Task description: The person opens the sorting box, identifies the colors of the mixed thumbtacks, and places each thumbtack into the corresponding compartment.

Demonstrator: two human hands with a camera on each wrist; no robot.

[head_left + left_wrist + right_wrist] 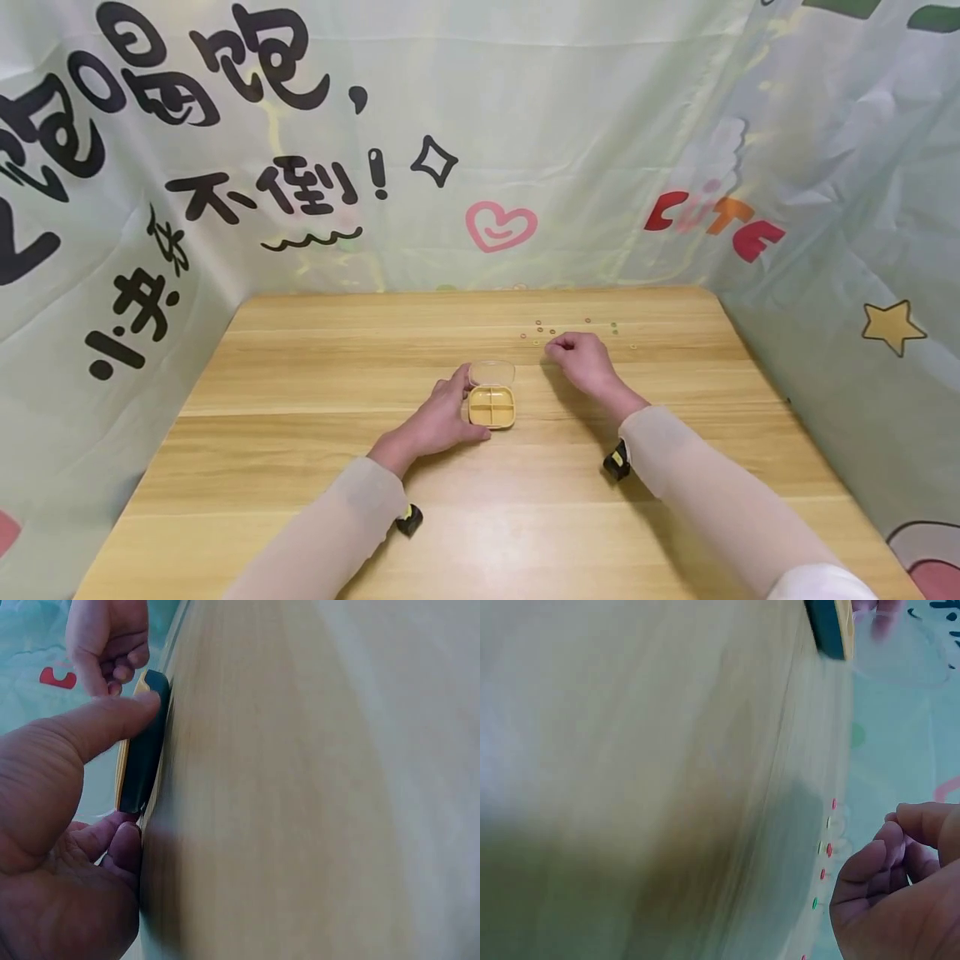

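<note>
A small yellow box [492,407] with several compartments stands on the table, its clear lid [492,373] raised at the far side. Nothing shows inside the compartments. My left hand [442,417] grips the box from the left, thumb at its near edge and fingers by the lid; the left wrist view shows the thumb against its dark side [144,750]. My right hand [583,360] hovers beside the small coloured rings, thumb and forefinger tips together and the other fingers curled. Whether a ring is between those tips I cannot tell. A red ring [823,874] and a green ring [814,903] lie below it.
More small rings lie scattered toward the far edge of the wooden table [300,383], some beyond and right of my right hand, such as a green one [613,325]. Printed cloth [600,125] hangs behind the table and along both sides.
</note>
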